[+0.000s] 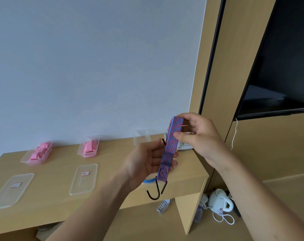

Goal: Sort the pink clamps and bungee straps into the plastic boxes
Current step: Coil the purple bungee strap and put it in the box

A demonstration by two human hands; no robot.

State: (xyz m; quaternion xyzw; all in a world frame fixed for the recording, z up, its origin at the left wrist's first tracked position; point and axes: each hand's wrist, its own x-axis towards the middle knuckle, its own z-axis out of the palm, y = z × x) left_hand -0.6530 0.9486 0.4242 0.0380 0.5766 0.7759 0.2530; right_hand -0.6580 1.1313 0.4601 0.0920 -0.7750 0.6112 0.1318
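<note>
A folded blue-and-red striped bungee strap hangs in the air above the desk, its black hooks dangling at the lower end. My right hand pinches the strap's upper fold between thumb and fingers. My left hand holds its lower half, fingers curled behind it. Two clear plastic boxes holding pink clamps stand at the back of the desk. A third clear box stands behind my hands and looks empty.
Two clear lids with labels lie on the wooden desk. A blue-rimmed object is partly hidden under my left hand. A white kettle and a water bottle sit on the floor. A dark screen hangs at the right.
</note>
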